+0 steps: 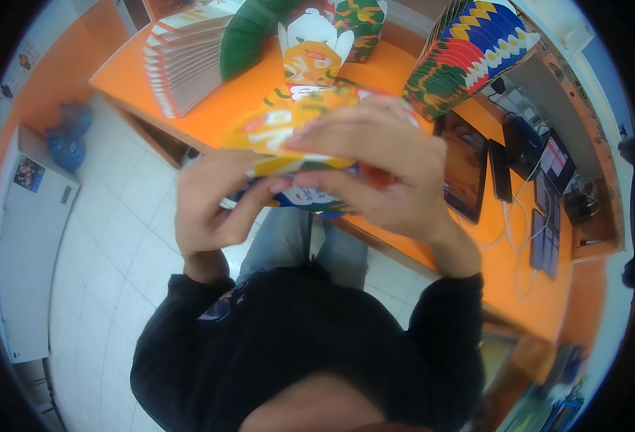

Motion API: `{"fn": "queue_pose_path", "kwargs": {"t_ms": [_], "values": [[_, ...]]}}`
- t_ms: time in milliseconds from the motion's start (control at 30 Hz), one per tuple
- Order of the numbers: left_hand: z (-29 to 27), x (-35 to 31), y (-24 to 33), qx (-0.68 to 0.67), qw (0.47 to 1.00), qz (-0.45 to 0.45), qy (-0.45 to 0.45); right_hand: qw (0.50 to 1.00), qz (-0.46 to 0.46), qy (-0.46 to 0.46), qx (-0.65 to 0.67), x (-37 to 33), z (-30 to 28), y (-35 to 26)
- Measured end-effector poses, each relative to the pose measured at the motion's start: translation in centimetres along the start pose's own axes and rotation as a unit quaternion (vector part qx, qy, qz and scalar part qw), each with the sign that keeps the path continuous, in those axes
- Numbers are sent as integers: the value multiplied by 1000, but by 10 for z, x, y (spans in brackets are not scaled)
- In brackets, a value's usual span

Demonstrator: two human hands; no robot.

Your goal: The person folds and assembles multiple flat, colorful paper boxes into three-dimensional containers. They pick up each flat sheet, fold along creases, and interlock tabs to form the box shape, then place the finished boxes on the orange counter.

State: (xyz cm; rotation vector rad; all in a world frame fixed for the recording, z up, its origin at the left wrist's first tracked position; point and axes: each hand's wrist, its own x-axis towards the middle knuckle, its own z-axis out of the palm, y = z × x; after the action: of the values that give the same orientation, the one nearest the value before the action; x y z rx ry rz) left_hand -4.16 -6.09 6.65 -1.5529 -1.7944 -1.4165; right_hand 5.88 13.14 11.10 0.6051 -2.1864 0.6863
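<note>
A colourful printed cardboard box [288, 126], yellow, green and white, sits between both my hands above my lap, blurred by motion. My left hand [213, 201] grips it from below and the left, thumb pressed against its underside. My right hand [382, 169] covers its top and right side, fingers curled over it. Both forearms are in black sleeves. A folded-up box of the same kind [314, 47] stands upright on the orange counter [238, 101] just beyond my hands.
Stacks of flat unfolded boxes lie on the counter at the back left [184, 57] and back right [472, 54]. A tablet [465, 165], phones and cables lie to the right. A white appliance [22, 237] stands on the tiled floor at left.
</note>
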Motion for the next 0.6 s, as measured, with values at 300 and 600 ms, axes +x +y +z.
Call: {"fn": "queue_pose_path", "kwargs": {"t_ms": [300, 600], "values": [[-17, 68, -21, 106, 942, 225, 224, 978, -143, 153, -21, 60, -2, 22], [19, 111, -17, -19, 920, -39, 391, 930, -51, 346, 113, 82, 12, 43]]}}
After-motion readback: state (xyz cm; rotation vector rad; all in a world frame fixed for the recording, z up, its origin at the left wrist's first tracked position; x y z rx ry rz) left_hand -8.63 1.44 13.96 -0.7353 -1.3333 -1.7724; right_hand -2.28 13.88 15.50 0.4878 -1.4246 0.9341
